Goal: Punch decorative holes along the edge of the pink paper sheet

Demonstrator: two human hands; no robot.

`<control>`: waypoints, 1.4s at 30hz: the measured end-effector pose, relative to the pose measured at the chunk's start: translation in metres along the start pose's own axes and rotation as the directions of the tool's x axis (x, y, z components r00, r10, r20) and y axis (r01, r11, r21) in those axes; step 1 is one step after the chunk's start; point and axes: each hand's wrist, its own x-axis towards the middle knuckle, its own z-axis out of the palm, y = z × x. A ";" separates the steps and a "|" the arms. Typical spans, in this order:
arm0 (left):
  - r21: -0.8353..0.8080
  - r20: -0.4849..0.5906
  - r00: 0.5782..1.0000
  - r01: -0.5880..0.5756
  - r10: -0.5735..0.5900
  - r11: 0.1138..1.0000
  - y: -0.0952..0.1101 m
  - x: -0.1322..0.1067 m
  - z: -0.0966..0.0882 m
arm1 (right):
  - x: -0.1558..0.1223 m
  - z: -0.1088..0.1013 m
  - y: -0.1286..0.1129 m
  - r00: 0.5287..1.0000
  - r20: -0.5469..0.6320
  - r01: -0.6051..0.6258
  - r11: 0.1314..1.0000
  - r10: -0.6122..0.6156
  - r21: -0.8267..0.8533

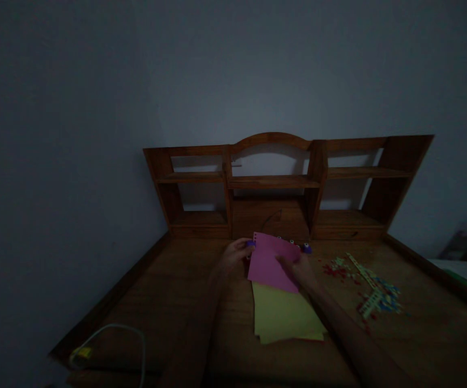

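Observation:
A pink sheet of paper (272, 262) with small punched holes at its upper left corner is held up over a stack of yellow paper (286, 315). My left hand (235, 253) is closed at the pink sheet's left edge, with its fingertips by a small purple piece (250, 243). On the right, my right hand (300, 268) grips the same sheet, thumb on top and the other fingers hidden beneath. Behind the sheet's far edge, several white-ringed dark round pieces show, and another purple piece (307, 249) sticks out at the right. The sheet covers the rest of them.
Small red, blue and pale plastic bits (387, 299) lie scattered on the wooden desk (169, 302) to the right, with a pale ladder-like strip (361, 269). A wooden shelf unit (274, 183) stands at the back. A white cable (116, 326) loops at the front left near a yellow object (83, 353).

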 end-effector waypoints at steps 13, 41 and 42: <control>0.011 0.008 1.000 -0.007 0.007 1.000 0.000 0.002 0.001 | 0.005 0.000 0.006 0.999 0.016 0.036 0.999 -0.035 -0.012; 0.047 -0.011 1.000 0.022 -0.021 0.999 0.002 0.001 0.003 | 0.002 0.000 0.002 0.999 0.032 0.036 0.998 -0.035 -0.050; 0.039 -0.007 1.000 0.018 -0.018 0.999 0.004 0.001 0.004 | 0.001 0.000 0.000 0.999 0.035 0.037 0.999 -0.036 -0.034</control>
